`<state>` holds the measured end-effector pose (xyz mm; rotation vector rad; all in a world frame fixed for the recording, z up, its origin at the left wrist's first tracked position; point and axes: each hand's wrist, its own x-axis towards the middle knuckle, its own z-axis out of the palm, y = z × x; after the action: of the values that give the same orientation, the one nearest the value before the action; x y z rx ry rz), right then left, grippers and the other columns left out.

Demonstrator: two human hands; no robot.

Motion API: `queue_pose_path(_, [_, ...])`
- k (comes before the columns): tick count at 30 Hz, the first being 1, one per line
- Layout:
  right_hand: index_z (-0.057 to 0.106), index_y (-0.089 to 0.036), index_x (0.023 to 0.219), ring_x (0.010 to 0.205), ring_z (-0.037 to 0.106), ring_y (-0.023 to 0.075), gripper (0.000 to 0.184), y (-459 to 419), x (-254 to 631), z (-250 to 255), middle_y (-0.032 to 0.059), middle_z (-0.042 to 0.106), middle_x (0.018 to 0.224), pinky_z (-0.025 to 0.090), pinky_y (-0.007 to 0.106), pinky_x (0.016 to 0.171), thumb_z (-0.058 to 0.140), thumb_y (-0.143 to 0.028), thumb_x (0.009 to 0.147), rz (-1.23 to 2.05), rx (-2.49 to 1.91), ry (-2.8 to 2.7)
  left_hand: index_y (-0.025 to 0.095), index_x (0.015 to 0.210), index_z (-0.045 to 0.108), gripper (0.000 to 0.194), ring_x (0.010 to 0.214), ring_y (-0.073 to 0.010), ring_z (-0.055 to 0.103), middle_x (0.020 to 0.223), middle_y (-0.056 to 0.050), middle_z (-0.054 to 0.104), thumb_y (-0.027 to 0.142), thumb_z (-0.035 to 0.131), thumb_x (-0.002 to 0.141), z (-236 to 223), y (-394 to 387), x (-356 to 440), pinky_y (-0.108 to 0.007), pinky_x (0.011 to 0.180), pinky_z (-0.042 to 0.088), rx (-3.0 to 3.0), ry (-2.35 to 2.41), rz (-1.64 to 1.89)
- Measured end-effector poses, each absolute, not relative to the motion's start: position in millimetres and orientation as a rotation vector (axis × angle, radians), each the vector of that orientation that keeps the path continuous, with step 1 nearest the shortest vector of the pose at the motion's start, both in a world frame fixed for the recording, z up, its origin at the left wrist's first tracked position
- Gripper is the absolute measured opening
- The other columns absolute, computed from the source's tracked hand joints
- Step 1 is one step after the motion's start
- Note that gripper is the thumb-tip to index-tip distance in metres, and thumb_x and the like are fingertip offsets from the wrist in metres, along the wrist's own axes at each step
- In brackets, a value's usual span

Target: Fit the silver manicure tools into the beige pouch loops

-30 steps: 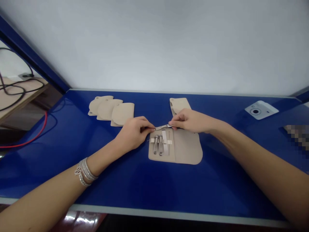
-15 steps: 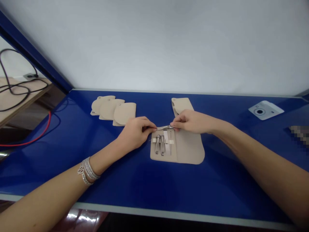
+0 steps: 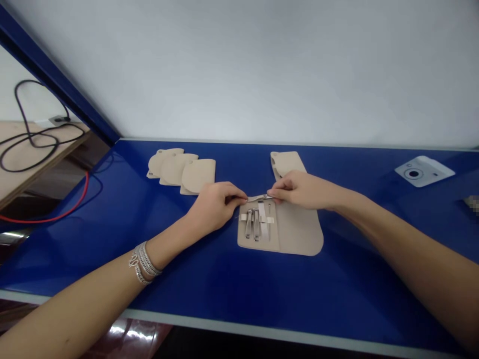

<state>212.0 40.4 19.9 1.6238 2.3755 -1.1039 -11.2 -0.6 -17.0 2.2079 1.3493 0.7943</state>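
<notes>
Above the top edge of an open beige manicure case (image 3: 301, 234), a slim silver metal nail-care tool (image 3: 256, 198) is stretched between my fingertips; its exact kind is too small to make out. My left hand (image 3: 219, 202) pinches its left end between thumb and finger. At its right end, near a rivet, my right hand (image 3: 299, 189) is closed on it, partly covering it. Under an elastic band in the case's left panel sit two nail clippers (image 3: 252, 225), a flat white strip-like tool (image 3: 264, 222) and a thin pick-like piece (image 3: 269, 209).
Several folded beige cases (image 3: 198, 175) overlap at the back left. Another folded case (image 3: 289, 162) lies behind my right hand. A white device with a round lens (image 3: 424, 172) is at the right on the blue table (image 3: 224, 294). Black cables (image 3: 41, 137) and a red cable (image 3: 84, 194) are at left.
The view has turned slightly left, so everything appears shifted to the right. Both hands keep their pinch on the metal tool, with no clear movement.
</notes>
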Motion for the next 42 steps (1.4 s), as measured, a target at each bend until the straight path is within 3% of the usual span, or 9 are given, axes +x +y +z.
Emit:
queue_pose_path(17, [0.062, -0.017, 0.065, 0.051, 0.032, 0.0092, 0.042, 39.6, 216.8, 16.8, -0.0004, 0.042, 0.058, 0.024, 0.028, 0.052, 0.050, -0.051, 0.088, -1.183, 1.632, 2.412, 0.018, 0.086, 0.075, 0.014, 0.059, -0.0078, 0.056, 0.082, -0.002, 0.069, 0.017, 0.063, 0.079, -12.5, -2.2, -14.0, -0.022, 0.060, 0.048, 2.211, 1.392, 0.730])
queue_pose_path(42, [0.064, -0.018, 0.067, 0.056, 0.037, 0.0110, 0.043, 38.5, 217.9, 13.8, 0.0012, 0.045, 0.062, 0.028, 0.027, 0.056, 0.054, -0.056, 0.085, -1.323, 1.666, 2.378, 0.018, 0.088, 0.076, 0.016, 0.061, -0.0109, 0.060, 0.081, -0.002, 0.074, 0.018, 0.062, 0.079, -9.8, -4.7, -14.1, -0.024, 0.062, 0.051, 2.173, 1.391, 0.748])
